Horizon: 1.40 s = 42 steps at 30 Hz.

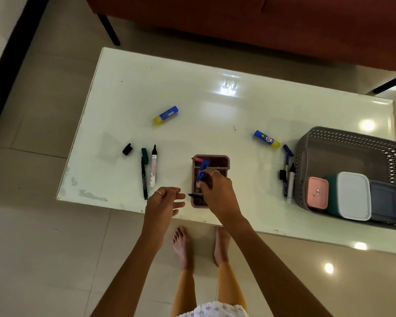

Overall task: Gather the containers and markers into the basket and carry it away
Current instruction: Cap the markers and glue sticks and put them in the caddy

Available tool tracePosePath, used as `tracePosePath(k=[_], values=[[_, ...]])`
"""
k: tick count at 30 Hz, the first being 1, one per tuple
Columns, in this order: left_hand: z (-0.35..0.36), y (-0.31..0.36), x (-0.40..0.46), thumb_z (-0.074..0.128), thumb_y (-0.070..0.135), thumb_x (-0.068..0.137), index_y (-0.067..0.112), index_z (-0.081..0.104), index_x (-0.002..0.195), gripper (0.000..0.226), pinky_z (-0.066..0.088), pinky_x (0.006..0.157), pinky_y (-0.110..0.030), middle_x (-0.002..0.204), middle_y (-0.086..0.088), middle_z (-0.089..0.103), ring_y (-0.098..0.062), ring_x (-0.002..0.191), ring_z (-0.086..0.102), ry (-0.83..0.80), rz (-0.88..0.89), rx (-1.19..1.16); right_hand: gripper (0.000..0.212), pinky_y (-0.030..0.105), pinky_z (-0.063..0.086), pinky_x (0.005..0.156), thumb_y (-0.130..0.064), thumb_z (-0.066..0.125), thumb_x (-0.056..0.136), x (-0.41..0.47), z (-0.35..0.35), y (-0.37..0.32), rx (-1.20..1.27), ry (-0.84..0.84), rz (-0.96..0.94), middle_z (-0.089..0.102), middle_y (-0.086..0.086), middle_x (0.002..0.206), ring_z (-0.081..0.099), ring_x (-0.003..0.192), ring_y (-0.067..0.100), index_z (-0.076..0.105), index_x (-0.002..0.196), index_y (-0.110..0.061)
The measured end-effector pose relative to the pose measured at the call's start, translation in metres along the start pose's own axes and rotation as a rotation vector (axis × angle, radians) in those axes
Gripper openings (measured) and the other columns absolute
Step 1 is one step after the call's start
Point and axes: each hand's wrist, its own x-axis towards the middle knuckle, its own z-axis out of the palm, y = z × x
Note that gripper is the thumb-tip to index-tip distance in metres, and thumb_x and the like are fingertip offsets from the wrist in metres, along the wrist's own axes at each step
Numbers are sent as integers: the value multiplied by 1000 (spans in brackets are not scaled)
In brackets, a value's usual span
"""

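A grey perforated basket (306, 156) stands at the table's right end holding a pink-lidded (317, 195), a white-lidded (354, 195) and a grey-lidded container (385, 203). A small brown organizer tray (222, 161) sits near the front edge. My right hand (216, 191) is over it, shut on a blue-capped marker (202, 173). A pink marker (198, 159) lies in the tray. My left hand (164, 203) hovers open just left of the tray. Left lie a green pen (144, 177), a white marker (153, 167) and a black cap (127, 149). More markers (289, 179) lie beside the basket.
Two blue-and-yellow glue sticks lie on the glossy white table (215, 106), one at the left (165, 114) and one at the right (267, 139). A red sofa (284, 26) stands beyond the table. My bare feet are under the front edge.
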Motion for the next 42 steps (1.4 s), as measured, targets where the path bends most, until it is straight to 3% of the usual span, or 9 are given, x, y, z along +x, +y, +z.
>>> tracePosePath(k=[5, 14, 17, 19, 21, 23, 26, 32, 42], values=[[8, 5, 1, 45, 19, 97, 12, 63, 101, 20, 52, 77, -29, 93, -2, 73, -16, 83, 68, 3, 17, 17, 22, 11, 46, 68, -15, 53, 94, 4, -7, 3, 14, 41, -21, 65, 3, 108, 58, 83, 9, 56, 116, -15], [35, 12, -8, 46, 17, 97, 21, 61, 89, 18, 51, 66, -21, 88, 0, 72, -13, 77, 67, -51, 80, 47, 17, 1, 40, 63, -7, 53, 92, -10, -47, 60, -51, 137, 14, 67, 2, 101, 59, 81, 8, 63, 104, -11], [49, 14, -8, 47, 16, 97, 20, 61, 91, 16, 52, 67, -22, 87, -1, 71, -13, 75, 67, -80, 80, 55, 22, 10, 46, 70, -9, 53, 93, -11, -64, 88, -38, 257, 92, 66, 6, 109, 61, 83, 12, 61, 113, -11], [57, 14, -8, 47, 17, 97, 18, 62, 92, 15, 52, 68, -24, 85, 0, 71, -13, 73, 66, -88, 76, 54, 29, 27, 51, 82, -11, 50, 94, -8, -74, 105, -19, 311, 200, 62, 10, 117, 62, 94, 20, 53, 123, -10], [65, 15, -7, 47, 17, 97, 19, 62, 92, 16, 53, 68, -24, 84, -1, 71, -12, 72, 66, -96, 76, 61, 37, 34, 46, 91, -12, 48, 94, -2, -84, 123, -23, 335, 360, 58, 16, 123, 59, 108, 29, 45, 131, -7], [73, 15, -7, 47, 17, 97, 19, 62, 91, 16, 54, 70, -25, 84, -1, 71, -12, 73, 67, -103, 79, 77, 41, 36, 45, 91, -12, 44, 94, 2, -91, 141, -40, 330, 535, 56, 20, 126, 56, 113, 34, 40, 134, -1], [85, 16, -7, 46, 18, 97, 18, 61, 94, 15, 54, 72, -27, 88, 0, 72, -13, 78, 68, -111, 82, 111, 32, 37, 45, 84, -13, 38, 96, 3, -92, 159, -86, 316, 675, 58, 21, 119, 57, 107, 37, 46, 123, 3], [110, 22, -9, 47, 12, 97, 16, 62, 88, 17, 51, 58, -14, 82, -2, 69, -10, 70, 64, -157, 74, 95, 32, 41, 50, 83, -17, 37, 99, 12, -85, 167, -224, 318, 653, 63, 16, 114, 63, 101, 34, 44, 127, -3], [129, 27, -6, 46, 12, 97, 16, 61, 85, 19, 48, 63, -24, 83, -1, 69, -11, 69, 62, -155, 85, 123, 27, 42, 51, 80, -17, 39, 98, 29, -91, 174, -290, 259, 595, 65, 14, 110, 64, 97, 33, 45, 124, -10]])
